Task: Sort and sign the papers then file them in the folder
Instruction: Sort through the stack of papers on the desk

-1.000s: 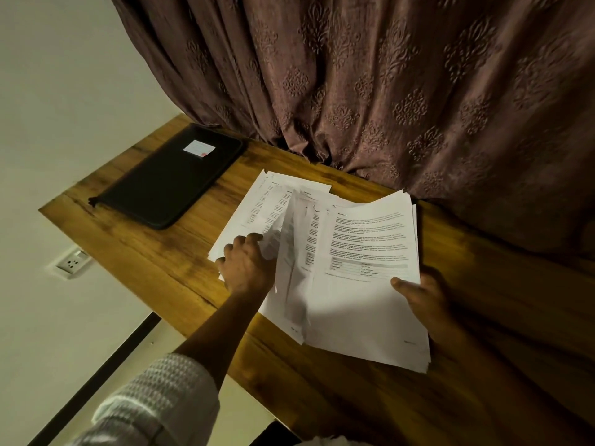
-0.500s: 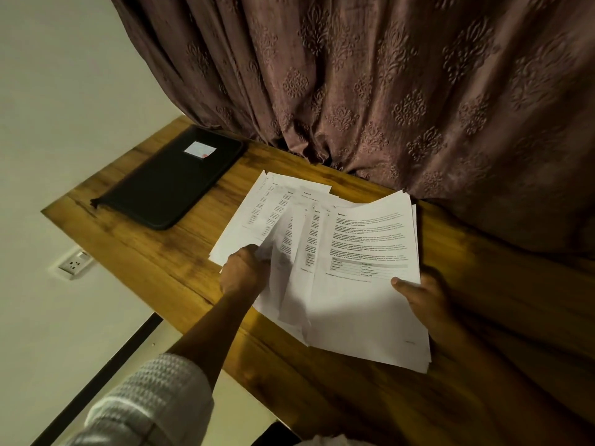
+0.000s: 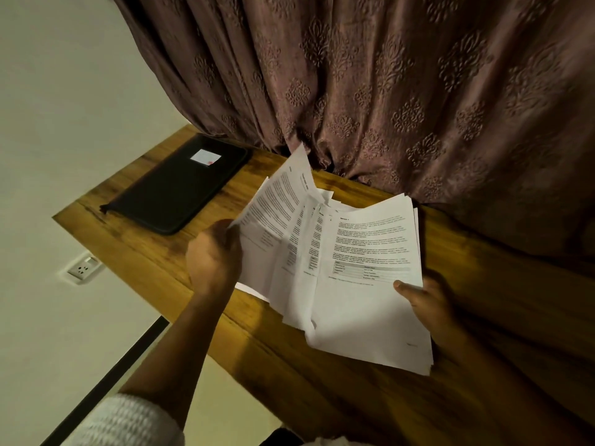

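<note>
Head cam looks fwd & down, close over table (image 3: 145, 252).

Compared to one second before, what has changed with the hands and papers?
The left hand, earlier down on the paper stack, now pinches a printed sheet by its left edge and has lifted it, tilted, above the others. Unchanged: the right hand holds the stack at its right edge; the black folder lies closed on the wooden table.
</note>
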